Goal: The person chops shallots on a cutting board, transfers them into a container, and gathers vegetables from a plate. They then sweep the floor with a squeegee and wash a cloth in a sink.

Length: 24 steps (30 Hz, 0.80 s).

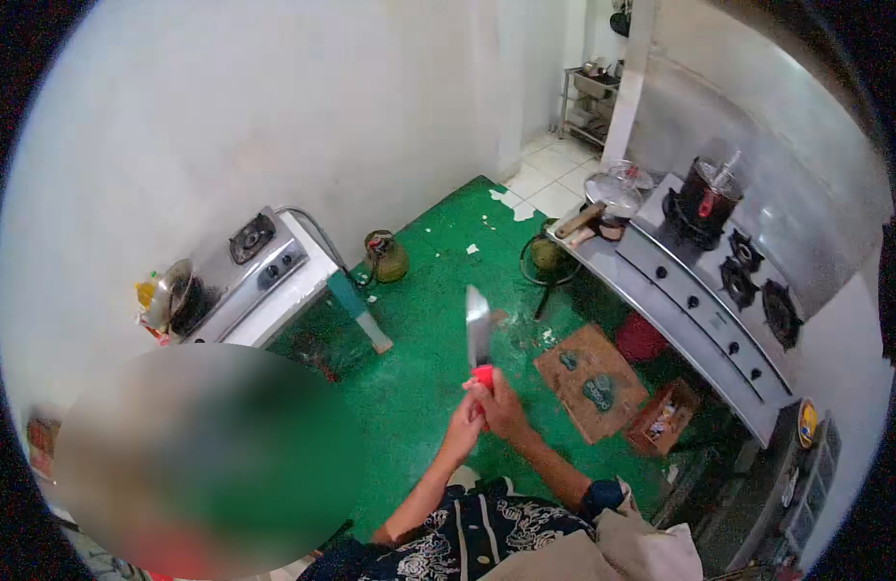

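Note:
A knife [478, 327] with a broad metal blade and a red handle is held out in front of my body, blade pointing away from me. My right hand [504, 407] is closed around the red handle just below the blade. Lower on the same handle, my left hand [463, 426] is closed too, its fingers against the handle and my right hand. Beneath the knife lies the green floor [419, 407]; the blade touches nothing. Part of the handle is hidden by my fingers.
To the right stands a stove counter [680, 300] with a dark pot [710, 198]. A flattened cardboard sheet [569, 397] and a small box [664, 416] lie below it. Left is another stove [264, 281], near a gas cylinder [387, 259]. A blurred patch covers the lower left.

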{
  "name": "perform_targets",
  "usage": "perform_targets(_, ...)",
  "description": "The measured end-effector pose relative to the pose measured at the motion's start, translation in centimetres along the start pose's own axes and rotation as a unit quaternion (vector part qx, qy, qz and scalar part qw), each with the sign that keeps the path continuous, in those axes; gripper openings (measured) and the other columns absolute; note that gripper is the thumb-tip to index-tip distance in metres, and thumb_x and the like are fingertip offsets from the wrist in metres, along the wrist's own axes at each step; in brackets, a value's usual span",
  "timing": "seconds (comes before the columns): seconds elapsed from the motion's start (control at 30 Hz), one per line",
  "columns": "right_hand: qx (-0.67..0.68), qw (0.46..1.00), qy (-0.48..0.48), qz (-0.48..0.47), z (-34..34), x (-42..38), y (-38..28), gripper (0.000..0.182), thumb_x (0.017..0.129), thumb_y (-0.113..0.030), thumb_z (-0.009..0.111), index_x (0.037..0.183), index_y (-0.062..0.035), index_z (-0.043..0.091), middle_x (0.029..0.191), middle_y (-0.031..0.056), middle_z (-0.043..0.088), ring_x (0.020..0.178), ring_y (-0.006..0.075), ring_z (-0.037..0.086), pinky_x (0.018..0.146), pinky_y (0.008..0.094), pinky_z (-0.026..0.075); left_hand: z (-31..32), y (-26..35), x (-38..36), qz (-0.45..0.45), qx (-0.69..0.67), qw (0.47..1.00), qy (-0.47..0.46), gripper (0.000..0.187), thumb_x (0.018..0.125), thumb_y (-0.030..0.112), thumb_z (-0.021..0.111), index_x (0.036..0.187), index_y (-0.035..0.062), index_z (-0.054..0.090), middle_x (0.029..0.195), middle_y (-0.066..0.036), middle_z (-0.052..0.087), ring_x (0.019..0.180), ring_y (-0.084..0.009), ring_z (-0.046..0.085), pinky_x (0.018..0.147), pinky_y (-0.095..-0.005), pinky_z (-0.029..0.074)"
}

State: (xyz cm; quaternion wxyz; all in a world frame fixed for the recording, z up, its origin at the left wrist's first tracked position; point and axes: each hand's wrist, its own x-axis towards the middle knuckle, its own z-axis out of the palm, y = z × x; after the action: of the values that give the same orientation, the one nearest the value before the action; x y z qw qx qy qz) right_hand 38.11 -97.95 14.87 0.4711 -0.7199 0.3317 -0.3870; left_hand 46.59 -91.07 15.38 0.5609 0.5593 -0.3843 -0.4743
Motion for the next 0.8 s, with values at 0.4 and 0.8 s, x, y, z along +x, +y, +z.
perform_targets(0.4, 0.012, 0.972, -0.214, 0.098, 6.8, 23.6, 12.6, 0.04, 0.083, -0.039, 0.054, 0.095, -0.0017, 0.05, 0.084, 0.0212, 0.056, 0.079, 0.0367, 0.056, 0.069, 0.0431, 0.043, -11.6, -7.2, 22.8, -0.145, -0.094, 0.984, 0.045, 0.031, 0.086, 0.013, 0.05, 0.115, 0.0018, 0.044, 0.092, -0.01, 0.058, 0.073, -0.0221, 0.061, 0.064, -0.0347, 0.051)
perform_targets(0.8, 0.092, 0.986, 0.035, 0.132, 0.2, 56.4, 17.6, 0.042, 0.086, -0.037, 0.055, 0.111, -0.0038, 0.05, 0.085, 0.0121, 0.06, 0.077, 0.024, 0.059, 0.071, 0.0359, 0.046, -12.8, 3.7, 61.1, -0.16, 0.017, 0.982, -0.094, 0.011, 0.085, 0.014, 0.051, 0.095, 0.0083, 0.05, 0.067, -0.001, 0.053, 0.05, -0.0097, 0.05, 0.042, -0.0249, 0.038)
